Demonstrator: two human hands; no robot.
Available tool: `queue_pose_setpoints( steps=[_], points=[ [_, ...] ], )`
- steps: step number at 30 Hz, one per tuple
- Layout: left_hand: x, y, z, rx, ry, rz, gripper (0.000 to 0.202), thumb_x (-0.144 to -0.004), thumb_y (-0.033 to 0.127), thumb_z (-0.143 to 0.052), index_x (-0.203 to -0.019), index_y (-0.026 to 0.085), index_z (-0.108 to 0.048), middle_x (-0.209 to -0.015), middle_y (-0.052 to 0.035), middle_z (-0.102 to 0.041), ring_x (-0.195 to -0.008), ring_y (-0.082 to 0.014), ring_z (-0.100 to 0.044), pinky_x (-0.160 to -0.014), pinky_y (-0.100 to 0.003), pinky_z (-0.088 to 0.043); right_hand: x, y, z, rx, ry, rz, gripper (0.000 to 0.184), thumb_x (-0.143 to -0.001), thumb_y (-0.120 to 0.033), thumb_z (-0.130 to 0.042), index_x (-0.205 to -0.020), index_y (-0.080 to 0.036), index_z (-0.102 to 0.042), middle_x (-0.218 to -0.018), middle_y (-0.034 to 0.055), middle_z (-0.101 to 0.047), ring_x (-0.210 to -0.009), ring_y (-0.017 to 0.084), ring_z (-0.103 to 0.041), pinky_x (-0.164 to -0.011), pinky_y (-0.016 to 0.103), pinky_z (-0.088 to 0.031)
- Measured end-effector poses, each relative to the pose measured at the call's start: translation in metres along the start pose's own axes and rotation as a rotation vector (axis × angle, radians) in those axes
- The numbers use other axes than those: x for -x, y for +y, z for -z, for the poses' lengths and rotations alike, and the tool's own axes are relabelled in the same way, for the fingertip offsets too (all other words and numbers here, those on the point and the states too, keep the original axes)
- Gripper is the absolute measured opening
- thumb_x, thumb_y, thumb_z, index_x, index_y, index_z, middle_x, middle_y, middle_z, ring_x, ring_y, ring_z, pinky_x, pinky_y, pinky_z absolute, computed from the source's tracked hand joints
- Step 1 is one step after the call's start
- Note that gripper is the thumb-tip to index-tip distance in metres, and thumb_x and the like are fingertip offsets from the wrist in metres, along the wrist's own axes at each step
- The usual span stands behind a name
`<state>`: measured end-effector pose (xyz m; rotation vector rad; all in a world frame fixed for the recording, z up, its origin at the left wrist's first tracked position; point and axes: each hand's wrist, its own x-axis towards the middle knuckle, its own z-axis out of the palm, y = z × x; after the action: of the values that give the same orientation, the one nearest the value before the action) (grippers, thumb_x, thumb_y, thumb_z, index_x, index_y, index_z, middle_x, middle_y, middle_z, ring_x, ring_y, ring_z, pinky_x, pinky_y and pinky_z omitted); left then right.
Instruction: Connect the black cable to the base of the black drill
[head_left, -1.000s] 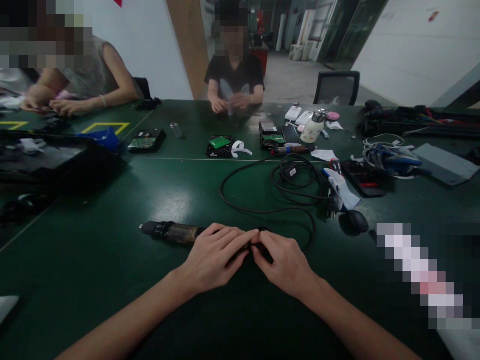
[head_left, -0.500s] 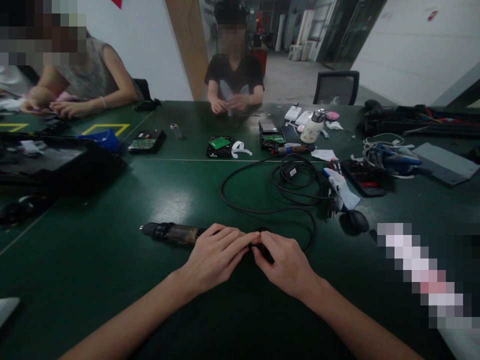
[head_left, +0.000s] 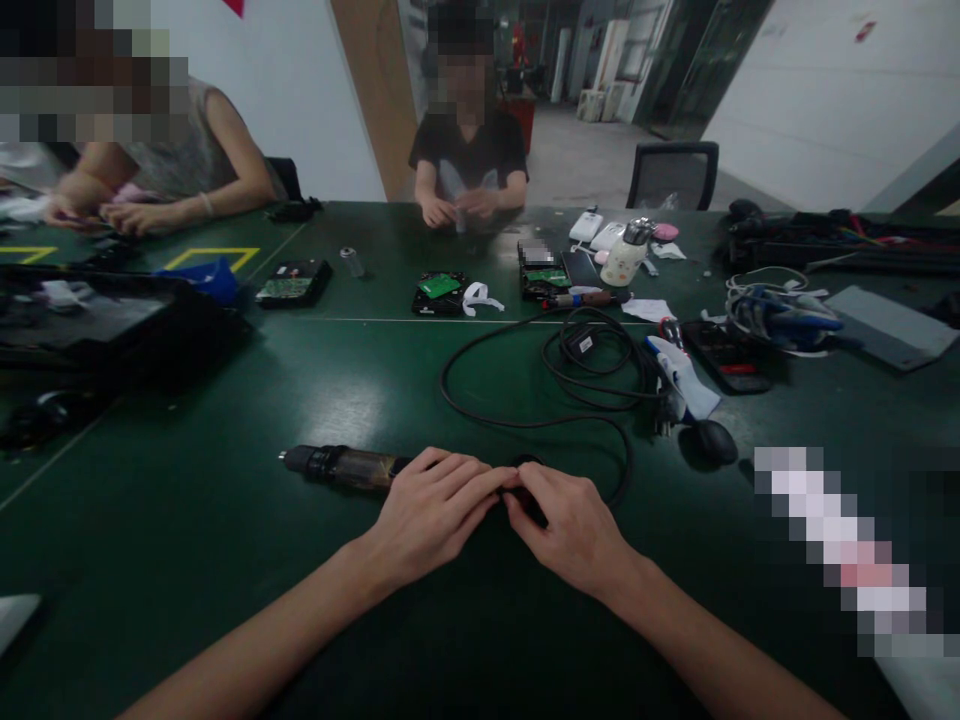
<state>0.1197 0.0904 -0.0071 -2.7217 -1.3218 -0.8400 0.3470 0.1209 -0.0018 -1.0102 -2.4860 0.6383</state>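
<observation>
A dark electric screwdriver [head_left: 341, 466] lies flat on the green table [head_left: 225, 520], its tip pointing left. My left hand [head_left: 429, 515] rests over its rear end, fingers curled round the body. My right hand [head_left: 570, 528] meets it from the right, fingertips pinched on the black end where the black cable [head_left: 525, 420] joins. That cable loops away across the table to a coil [head_left: 592, 360] further back. The joint itself is hidden under my fingers.
Hard drives [head_left: 439, 292] and circuit boards [head_left: 294, 282] lie mid-table, a white cup [head_left: 621, 262] and phones behind. A black mouse-like object [head_left: 712, 440] and blue-white tool [head_left: 679, 375] sit right. Two other people [head_left: 469, 150] work at the far side. A black tray [head_left: 97, 325] stands left.
</observation>
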Motion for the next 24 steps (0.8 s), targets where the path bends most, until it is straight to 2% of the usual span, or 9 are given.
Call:
queue_pose_setpoints(
  steps=[5,10,16,22,24],
  points=[
    [0.0,0.0001,0.0023,0.045,-0.035,-0.031,0.047,-0.103,0.021,-0.054,-0.149,0.026,-0.047,-0.127,-0.0013,-0.07,-0.111,-0.0169,-0.066,-0.092,-0.037,-0.042,-0.0007,-0.0007,0.0024,-0.012,0.013,0.011,0.004,-0.103,-0.022,-0.053,-0.099,-0.022,-0.053,-0.098,0.0043,-0.067,-0.084,0.019,-0.065,-0.071,0.03,-0.048],
    [0.0006,0.0008,-0.0001,-0.008,0.01,-0.012,0.036,-0.105,0.023,-0.055,-0.141,0.026,-0.054,-0.12,0.0003,-0.072,-0.102,-0.0162,-0.067,-0.089,-0.037,-0.042,-0.0008,-0.0013,0.0028,-0.016,0.0,0.002,0.003,-0.102,-0.022,-0.055,-0.1,-0.021,-0.055,-0.097,0.0043,-0.066,-0.084,0.018,-0.065,-0.07,0.03,-0.049],
    [0.0008,-0.0003,0.0019,0.037,-0.043,-0.024,0.047,-0.103,0.022,-0.055,-0.149,0.025,-0.047,-0.13,-0.0016,-0.069,-0.111,-0.0166,-0.066,-0.093,-0.037,-0.043,0.0001,0.0,0.0011,-0.025,0.015,0.003,0.001,-0.102,-0.021,-0.054,-0.102,-0.021,-0.054,-0.098,0.0043,-0.067,-0.085,0.019,-0.065,-0.072,0.031,-0.05],
    [0.0005,0.0001,-0.0014,-0.023,-0.008,-0.006,0.036,-0.105,0.025,-0.054,-0.141,0.025,-0.054,-0.12,0.0,-0.072,-0.102,-0.0166,-0.068,-0.088,-0.037,-0.043,-0.0005,0.0007,0.0011,-0.007,0.004,0.018,0.002,-0.102,-0.022,-0.054,-0.101,-0.021,-0.055,-0.098,0.0048,-0.067,-0.086,0.019,-0.066,-0.073,0.032,-0.05],
    [0.0,0.0003,-0.0004,-0.011,-0.003,-0.008,0.038,-0.104,0.025,-0.055,-0.142,0.025,-0.053,-0.121,-0.0005,-0.072,-0.104,-0.0166,-0.068,-0.089,-0.037,-0.043,-0.0004,0.0007,0.001,-0.023,0.008,0.018,0.002,-0.102,-0.022,-0.054,-0.103,-0.021,-0.055,-0.1,0.0045,-0.067,-0.088,0.019,-0.066,-0.075,0.032,-0.051]
  ],
)
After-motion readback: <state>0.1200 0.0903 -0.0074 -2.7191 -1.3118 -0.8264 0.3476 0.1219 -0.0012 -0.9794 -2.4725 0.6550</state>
